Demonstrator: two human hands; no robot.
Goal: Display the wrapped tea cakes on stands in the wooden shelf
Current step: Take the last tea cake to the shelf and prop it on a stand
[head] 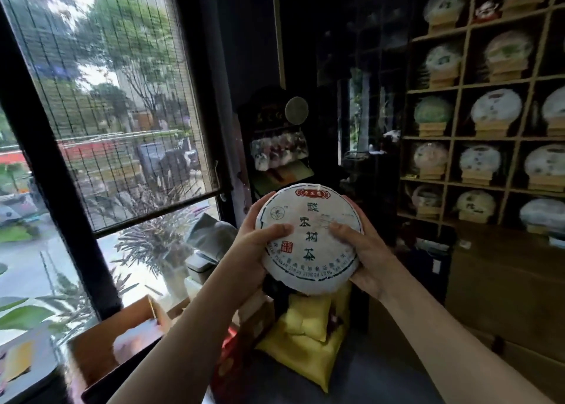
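Gripping tea cake point(310, 238) between both hands point(308, 250).

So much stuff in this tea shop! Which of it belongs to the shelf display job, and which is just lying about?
Part of the job:
- wrapped tea cake, in the grip of the left hand and right hand
- wooden shelf
- shelved tea cakes on stands

Just lying about:
- yellow cloth bags
- cardboard box
- window blind

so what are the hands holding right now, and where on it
Both hands hold one wrapped tea cake by its opposite edges: left hand on the left rim, right hand on the right, thumbs across its printed face.
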